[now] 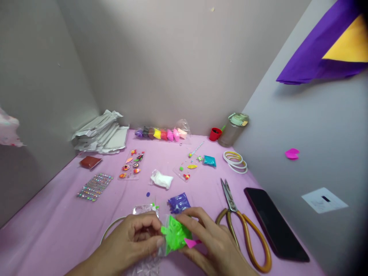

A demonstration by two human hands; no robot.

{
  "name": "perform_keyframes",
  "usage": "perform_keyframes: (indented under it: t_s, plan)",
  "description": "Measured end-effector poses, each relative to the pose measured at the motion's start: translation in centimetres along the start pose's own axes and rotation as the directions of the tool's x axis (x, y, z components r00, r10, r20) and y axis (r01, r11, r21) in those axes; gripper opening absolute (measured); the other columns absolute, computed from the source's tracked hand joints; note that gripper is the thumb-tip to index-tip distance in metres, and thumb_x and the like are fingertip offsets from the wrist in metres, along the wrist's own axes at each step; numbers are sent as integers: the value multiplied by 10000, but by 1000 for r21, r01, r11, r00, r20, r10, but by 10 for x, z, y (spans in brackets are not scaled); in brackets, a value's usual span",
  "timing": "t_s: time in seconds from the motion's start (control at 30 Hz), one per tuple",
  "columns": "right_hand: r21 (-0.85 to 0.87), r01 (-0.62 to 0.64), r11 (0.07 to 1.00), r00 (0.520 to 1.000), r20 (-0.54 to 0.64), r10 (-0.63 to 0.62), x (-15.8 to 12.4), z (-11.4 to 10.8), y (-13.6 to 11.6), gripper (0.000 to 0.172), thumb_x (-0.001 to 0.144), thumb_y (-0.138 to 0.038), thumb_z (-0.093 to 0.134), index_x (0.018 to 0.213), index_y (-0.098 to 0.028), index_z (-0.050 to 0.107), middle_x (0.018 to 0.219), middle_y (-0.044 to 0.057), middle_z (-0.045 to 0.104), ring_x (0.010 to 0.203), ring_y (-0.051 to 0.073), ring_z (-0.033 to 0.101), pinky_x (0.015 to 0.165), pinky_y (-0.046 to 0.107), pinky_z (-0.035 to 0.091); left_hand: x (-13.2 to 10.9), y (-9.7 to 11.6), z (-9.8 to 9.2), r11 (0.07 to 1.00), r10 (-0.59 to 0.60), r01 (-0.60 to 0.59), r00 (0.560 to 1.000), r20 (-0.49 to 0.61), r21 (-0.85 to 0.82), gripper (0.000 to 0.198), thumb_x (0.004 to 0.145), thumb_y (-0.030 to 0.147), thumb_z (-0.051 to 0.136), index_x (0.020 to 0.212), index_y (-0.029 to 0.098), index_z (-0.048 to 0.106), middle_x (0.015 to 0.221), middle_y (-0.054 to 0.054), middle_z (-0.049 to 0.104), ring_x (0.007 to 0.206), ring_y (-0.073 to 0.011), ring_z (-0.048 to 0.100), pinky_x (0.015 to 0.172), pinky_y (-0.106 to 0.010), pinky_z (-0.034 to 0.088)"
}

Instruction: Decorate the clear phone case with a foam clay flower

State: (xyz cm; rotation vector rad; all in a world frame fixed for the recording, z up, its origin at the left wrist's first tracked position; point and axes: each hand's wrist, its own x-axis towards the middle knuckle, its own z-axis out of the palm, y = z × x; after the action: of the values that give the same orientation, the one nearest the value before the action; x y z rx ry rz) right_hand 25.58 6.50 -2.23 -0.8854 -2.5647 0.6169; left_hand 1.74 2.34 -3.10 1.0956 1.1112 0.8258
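Observation:
My left hand (135,235) pinches the left edge of a clear plastic packet (176,234) of bright green clay, with a small green bit poking out near the fingertips. On the other side, my right hand (211,237) grips the packet, fingers on top and thumb below. A pink pointed piece (191,242) sticks out from between the right fingers; its other end is hidden. Just beyond the packet lies a bag of purple-blue clay (178,203). Clear plastic packaging (143,209) and part of a thin hoop (110,227) show beside and under my left hand.
Scissors (230,203) and a black phone (274,222) lie right. Behind are a white clay packet (161,179), a teal packet (209,161), charm sheets (132,165), rhinestones (95,187), tape rolls (235,162), a red cup (215,134), a bottle (233,130) and stacked white packets (100,132).

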Motion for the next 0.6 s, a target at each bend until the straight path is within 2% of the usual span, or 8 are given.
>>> perform_keyframes:
  t_s: [0.13,0.23,0.33,0.37,0.43,0.5,0.53,0.6]
  plan:
    - [-77,50,996,995,-79,-56,-1,2,1,446,951,-386,620,1365,-282,488,1229,99,638,941,214,729,669,277,614,-2,2,3,995,31,-27,999,-38,92,232,812,363,684,671,187,627,686,32,534,639,-144,479,602,-252,346]
    - [-68,94,993,970,-218,-107,0,2,0,551,938,-589,536,1355,-232,485,1200,135,649,904,222,733,656,276,607,-3,1,3,997,37,-33,998,-54,72,237,782,372,716,667,191,616,679,41,519,627,-136,448,593,-251,330]
    - [60,88,994,951,-301,-66,3,0,-6,427,948,-589,528,1124,-206,592,953,70,678,785,183,698,639,235,560,-3,0,4,997,61,-56,996,-72,59,223,750,330,728,640,192,591,660,45,506,626,-137,432,593,-254,319]
    - [137,67,988,958,-286,-25,4,1,-9,398,947,-598,525,984,-210,607,840,32,652,715,162,661,609,220,530,-3,0,6,996,75,-70,994,-82,63,212,741,306,721,629,194,581,657,44,509,629,-140,439,596,-255,323]
    - [324,2,946,973,-217,72,8,4,-15,491,922,-675,493,757,-214,542,682,-21,558,596,128,549,542,206,455,-3,-1,10,989,116,-107,989,-89,103,184,730,258,697,614,201,566,658,36,532,644,-150,471,609,-258,343]
    - [500,-75,863,978,-130,161,11,11,-21,566,868,-749,492,687,-213,477,660,-29,522,588,123,487,529,206,415,-3,-2,15,975,156,-141,985,-78,174,172,725,226,676,605,207,554,658,26,563,653,-160,508,619,-260,365]
    - [562,-117,819,975,-90,201,12,14,-23,545,854,-727,533,685,-213,468,671,-27,522,605,125,480,537,206,410,-4,-3,18,965,167,-149,984,-69,215,171,724,215,667,601,209,548,658,20,577,656,-165,523,618,-261,372]
    - [609,-196,769,962,-31,270,13,20,-26,394,846,-538,631,692,-210,477,681,-26,515,630,127,474,552,203,404,-6,-5,23,942,181,-158,982,-52,295,172,733,201,650,601,210,540,677,3,603,671,-174,551,621,-261,390]
